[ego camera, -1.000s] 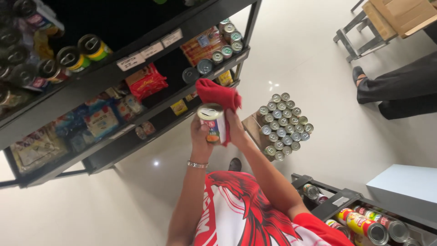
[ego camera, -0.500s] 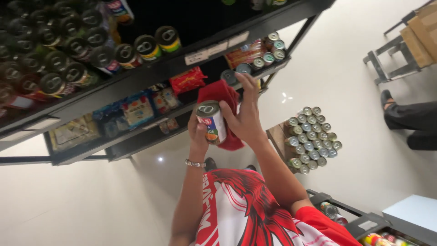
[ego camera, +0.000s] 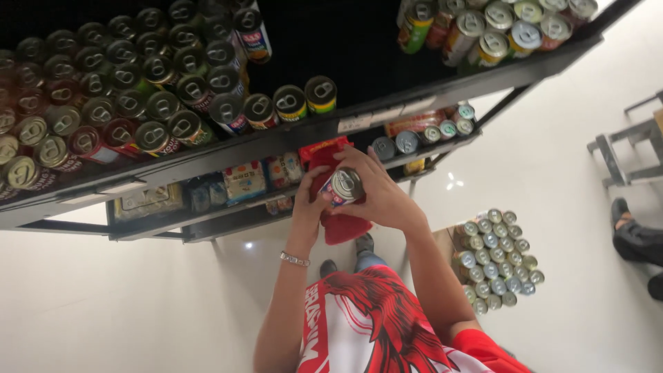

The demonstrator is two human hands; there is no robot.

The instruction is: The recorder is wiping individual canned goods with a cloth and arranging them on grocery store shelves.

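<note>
The right hand is wrapped around a small round metal can with a pull-tab lid, fingers curled over its top and side so that the lid faces the camera. The left hand meets it from the other side, its fingers pressed to the can's wall and to a red cloth that hangs bunched beneath and behind the can; whether the left hand is pinching the cloth or only steadying the can is hard to tell from this angle. A thin silver bracelet circles the left wrist. The can is held in the air just in front of the middle shelf of a black metal shelving rack, touching no shelf.

Behind the hands, on that middle shelf, sit flat printed food packets and a short row of cans with pale lids. The shelf above carries a dense crowd of dark-lidded tins lying on their sides, and another group of mixed-colour cans fills the upper right. Below the arms is the person's red and white printed shirt. On the pale floor to the right stands an open carton packed with silver-topped cans, and at the far right edge another person's dark shoe shows.
</note>
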